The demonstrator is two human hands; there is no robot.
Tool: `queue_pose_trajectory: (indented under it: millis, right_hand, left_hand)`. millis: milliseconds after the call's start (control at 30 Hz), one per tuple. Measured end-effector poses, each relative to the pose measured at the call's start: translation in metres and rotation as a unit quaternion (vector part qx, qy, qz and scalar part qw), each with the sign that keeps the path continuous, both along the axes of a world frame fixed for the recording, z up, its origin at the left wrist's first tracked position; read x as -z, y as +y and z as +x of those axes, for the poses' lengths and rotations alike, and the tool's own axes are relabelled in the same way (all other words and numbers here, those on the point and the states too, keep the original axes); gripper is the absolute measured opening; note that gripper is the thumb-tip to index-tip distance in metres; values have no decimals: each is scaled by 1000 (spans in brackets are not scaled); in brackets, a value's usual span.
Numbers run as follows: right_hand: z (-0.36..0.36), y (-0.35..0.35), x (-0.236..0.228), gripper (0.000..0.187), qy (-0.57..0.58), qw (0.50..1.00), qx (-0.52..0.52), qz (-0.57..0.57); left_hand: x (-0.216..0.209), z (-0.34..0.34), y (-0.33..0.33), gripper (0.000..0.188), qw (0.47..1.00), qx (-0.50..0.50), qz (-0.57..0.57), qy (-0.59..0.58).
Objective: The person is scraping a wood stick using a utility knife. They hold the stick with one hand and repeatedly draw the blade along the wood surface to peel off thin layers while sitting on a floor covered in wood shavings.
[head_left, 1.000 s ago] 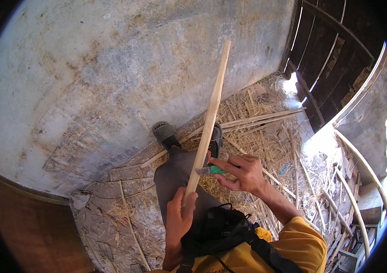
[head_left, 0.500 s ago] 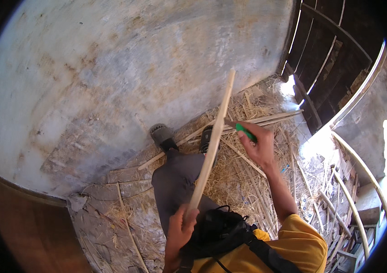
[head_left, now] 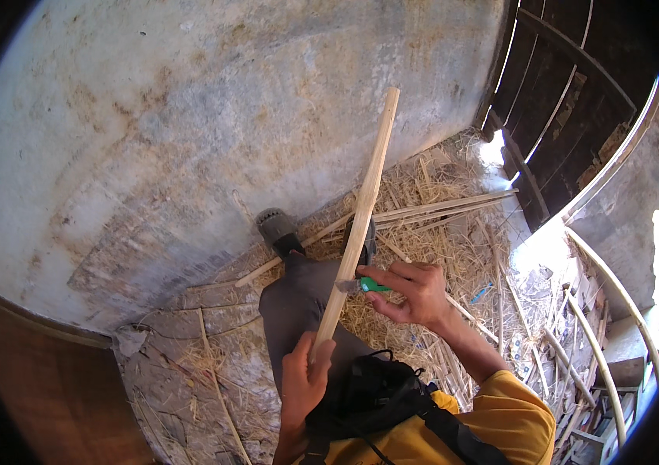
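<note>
A long, pale strip of wood or bamboo slants up and away from me, over my legs. My left hand is closed round its near end. In my right hand is a knife with a green handle, held between thumb and fingers. The short blade lies against the strip, a little beyond my left hand. Part of the handle is hidden by the fingers.
Straw-like shavings litter the floor round my feet. Several long strips lie beyond them. A stained wall rises ahead, with dark boards at the far right. Curved poles lean at the right.
My right hand has drawn the knife along the strip toward me, from its middle to near my left hand. The strip's far end has risen slightly.
</note>
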State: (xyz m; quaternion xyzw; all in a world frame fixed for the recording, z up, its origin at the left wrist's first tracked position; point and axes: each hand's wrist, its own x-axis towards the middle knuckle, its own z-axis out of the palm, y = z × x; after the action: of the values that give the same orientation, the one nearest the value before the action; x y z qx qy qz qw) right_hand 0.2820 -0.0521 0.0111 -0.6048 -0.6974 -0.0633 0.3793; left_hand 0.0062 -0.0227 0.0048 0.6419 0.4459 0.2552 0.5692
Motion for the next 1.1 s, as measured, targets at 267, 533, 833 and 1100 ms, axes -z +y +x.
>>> queue_pose_trajectory:
  millis: [267, 533, 833, 1100]
  right_hand:
    - [0, 4, 3, 44, -8, 999, 36, 5]
    - [35, 13, 15, 40, 57, 985, 161, 20]
    - [70, 13, 23, 31, 230, 954, 188, -51]
    - [-11, 12, 21, 32, 154, 988, 3, -14]
  left_hand:
    - [3, -2, 0, 24, 1000, 5, 19, 13]
    - [10, -15, -4, 24, 998, 32, -11, 58]
    - [26, -23, -16, 22, 999, 8, -33, 23]
    - [11, -4, 1, 20, 997, 12, 59, 44]
